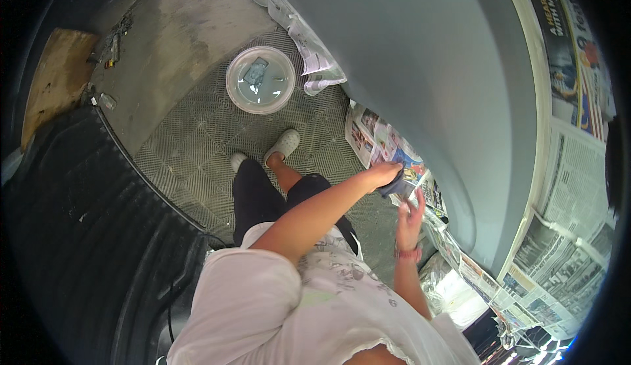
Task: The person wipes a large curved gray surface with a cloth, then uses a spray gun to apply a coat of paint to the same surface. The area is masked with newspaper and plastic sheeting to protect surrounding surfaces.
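My left hand (383, 174) reaches across to the lower edge of a large grey vehicle panel (434, 56). Its fingers are closed on a dark cloth (394, 186) that hangs below them, partly hidden. Close beside it, my right hand (409, 224) is raised with its fingers apart and nothing visible in them; a red band circles that wrist. Newspaper sheets (368, 132) line the panel's lower edge behind both hands.
A round clear basin (230, 92) of water with a grey piece of cloth or paper (256, 71) in it stands on the patterned mat (190, 128). A black ribbed liner (98, 233) and a wooden board (56, 82) lie to the left. More newspaper (572, 187) covers the right side.
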The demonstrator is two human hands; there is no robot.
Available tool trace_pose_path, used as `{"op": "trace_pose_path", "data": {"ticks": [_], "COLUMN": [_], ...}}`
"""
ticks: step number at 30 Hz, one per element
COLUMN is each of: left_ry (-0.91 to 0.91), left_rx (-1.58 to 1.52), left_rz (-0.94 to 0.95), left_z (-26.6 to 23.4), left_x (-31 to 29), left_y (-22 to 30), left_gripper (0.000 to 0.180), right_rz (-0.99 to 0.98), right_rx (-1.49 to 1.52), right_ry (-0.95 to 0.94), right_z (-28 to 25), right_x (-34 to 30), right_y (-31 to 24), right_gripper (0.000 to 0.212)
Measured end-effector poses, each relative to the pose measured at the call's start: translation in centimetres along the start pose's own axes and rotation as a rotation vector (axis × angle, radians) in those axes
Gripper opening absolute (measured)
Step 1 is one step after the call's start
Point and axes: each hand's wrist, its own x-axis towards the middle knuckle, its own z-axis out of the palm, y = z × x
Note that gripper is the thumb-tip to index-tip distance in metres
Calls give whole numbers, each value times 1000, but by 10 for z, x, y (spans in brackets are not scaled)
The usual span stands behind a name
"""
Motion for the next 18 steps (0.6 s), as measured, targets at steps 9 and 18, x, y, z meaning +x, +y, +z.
{"op": "trace_pose_path", "data": {"ticks": [9, 18], "left_ry": [163, 1201], "left_rx": [-398, -1052], "left_rz": [174, 366], "left_z": [-136, -126], "left_x": [-213, -331], "left_y": [-109, -378], "left_gripper": [92, 78], "right_rz": [-178, -1463], "right_rx": [-421, -1978], "right_ry": [-680, -547], "right_z": [81, -22], "right_x": [70, 162], "right_y": [-47, -153], "right_gripper": [34, 48]}}
